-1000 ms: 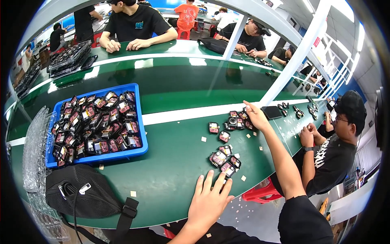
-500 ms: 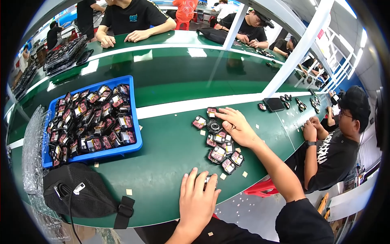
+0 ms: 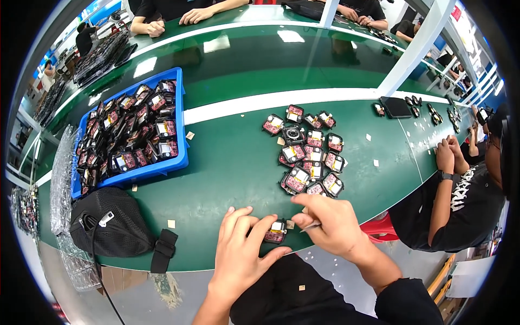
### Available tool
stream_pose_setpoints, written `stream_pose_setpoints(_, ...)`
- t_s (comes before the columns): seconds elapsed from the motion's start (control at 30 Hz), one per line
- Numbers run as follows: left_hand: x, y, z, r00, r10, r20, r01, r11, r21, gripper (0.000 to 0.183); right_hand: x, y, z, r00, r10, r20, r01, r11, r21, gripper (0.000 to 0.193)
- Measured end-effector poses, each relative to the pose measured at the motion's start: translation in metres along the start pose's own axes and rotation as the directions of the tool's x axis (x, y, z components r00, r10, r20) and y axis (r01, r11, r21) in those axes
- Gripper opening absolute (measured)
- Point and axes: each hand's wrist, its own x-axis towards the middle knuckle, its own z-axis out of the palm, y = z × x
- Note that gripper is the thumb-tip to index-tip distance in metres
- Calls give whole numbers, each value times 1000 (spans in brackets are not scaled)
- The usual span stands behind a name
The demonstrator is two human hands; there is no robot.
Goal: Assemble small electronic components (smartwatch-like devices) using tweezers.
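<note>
At the near edge of the green table [image 3: 222, 173], a module [image 3: 276, 234] lies between the thumb and forefinger of the left hand [image 3: 238, 246], its fingers bent and spread, though whether they press on it I cannot tell. Just to the right, the right hand [image 3: 340, 225] pinches a thin tool [image 3: 310, 226] near a tan square [image 3: 290, 224] beside the module. Beyond the hands sits a cluster of modules [image 3: 314, 154], with a filled blue bin [image 3: 180, 97] and black bag [image 3: 111, 225] to the left.
</note>
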Motion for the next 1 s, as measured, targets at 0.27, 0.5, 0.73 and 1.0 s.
stream_pose_setpoints(0.27, -2, -12, -22, 987, 94, 131, -93, 996, -19, 70, -20, -4, 10, 991, -76, 113, 87, 992, -96, 19)
stream_pose_setpoints(0.5, -3, -23, -19, 990, 106, 91, -99, 992, -72, 64, -9, -3, 22, 961, -188, 201, 208, 975, -79, 30)
stream_pose_setpoints(0.73, -8, -27, -9, 989, 40, -144, -38, 999, 14, 45, 7, 3, 24, 962, -239, 132, 249, 966, -69, 40)
stream_pose_setpoints(1.0, -9, -29, -4, 970, 18, -241, -26, 999, -30, 48, 3, 9, 34, 939, -343, 1, 339, 926, -165, 30)
